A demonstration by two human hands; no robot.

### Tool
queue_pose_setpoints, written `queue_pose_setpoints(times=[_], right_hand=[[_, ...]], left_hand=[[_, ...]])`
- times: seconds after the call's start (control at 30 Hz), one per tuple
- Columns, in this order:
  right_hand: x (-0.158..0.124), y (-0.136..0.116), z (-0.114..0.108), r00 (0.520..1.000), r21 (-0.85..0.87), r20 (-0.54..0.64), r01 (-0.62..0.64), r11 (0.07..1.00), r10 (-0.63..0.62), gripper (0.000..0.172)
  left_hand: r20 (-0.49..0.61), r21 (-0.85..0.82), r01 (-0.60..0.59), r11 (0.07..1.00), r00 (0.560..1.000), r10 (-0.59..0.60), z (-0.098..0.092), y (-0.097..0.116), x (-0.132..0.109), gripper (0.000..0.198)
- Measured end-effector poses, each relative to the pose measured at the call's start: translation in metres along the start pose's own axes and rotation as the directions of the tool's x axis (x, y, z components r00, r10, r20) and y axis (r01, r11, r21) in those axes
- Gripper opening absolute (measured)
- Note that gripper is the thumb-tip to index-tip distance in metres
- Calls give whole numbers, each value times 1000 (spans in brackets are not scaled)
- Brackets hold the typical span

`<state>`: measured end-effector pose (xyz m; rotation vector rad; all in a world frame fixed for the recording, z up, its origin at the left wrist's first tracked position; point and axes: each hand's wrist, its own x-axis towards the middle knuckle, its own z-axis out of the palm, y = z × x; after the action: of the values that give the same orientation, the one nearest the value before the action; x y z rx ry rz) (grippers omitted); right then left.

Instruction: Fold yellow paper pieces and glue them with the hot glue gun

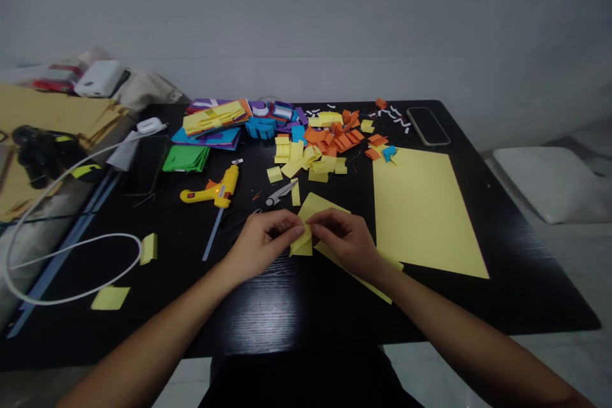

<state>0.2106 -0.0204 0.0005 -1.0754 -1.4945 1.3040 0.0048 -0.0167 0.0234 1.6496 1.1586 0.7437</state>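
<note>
My left hand [262, 241] and my right hand [348, 239] meet near the front middle of the table. Between their pinched fingertips is a small yellow paper piece [302, 246], which looks folded. Partly under my right hand and forearm lies a long yellow paper strip [370, 287]. Scissors [280, 194] rest just beyond my left hand, their dark handles partly hidden by it. To the right is a large yellow paper sheet [425, 213]. Small cut yellow papers [296, 153] lie beyond my hands, beside folded orange papers [337, 134].
A yellow glue gun [222, 190] with a glue stick lies left of the scissors. Behind it are green papers [186, 158] and stacked coloured papers [215, 118]. A phone [428, 126] is at the back right. A white cable [71, 245] loops over the left side.
</note>
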Motion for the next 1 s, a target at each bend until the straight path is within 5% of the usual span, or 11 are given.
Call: queue_pose_setpoints(times=[0.27,0.53,0.7,1.0], right_hand=[[-1,-1,1,996,-55,47,73,996,-71,16],[2,4,1,1000,26,8,3,1000,-3,26],[1,4,1,983,-96,87,167,981,-159,45],[0,1,0,980,-133,77,191,972,-182,23]], left_hand=[[-52,-61,28,998,998,-31,2,-4,2,24],[-49,-111,-7,994,999,2,-1,-6,3,21],[-69,22,-4,1000,998,6,0,-6,2,16],[-59,48,-14,999,998,17,-2,-8,0,6]])
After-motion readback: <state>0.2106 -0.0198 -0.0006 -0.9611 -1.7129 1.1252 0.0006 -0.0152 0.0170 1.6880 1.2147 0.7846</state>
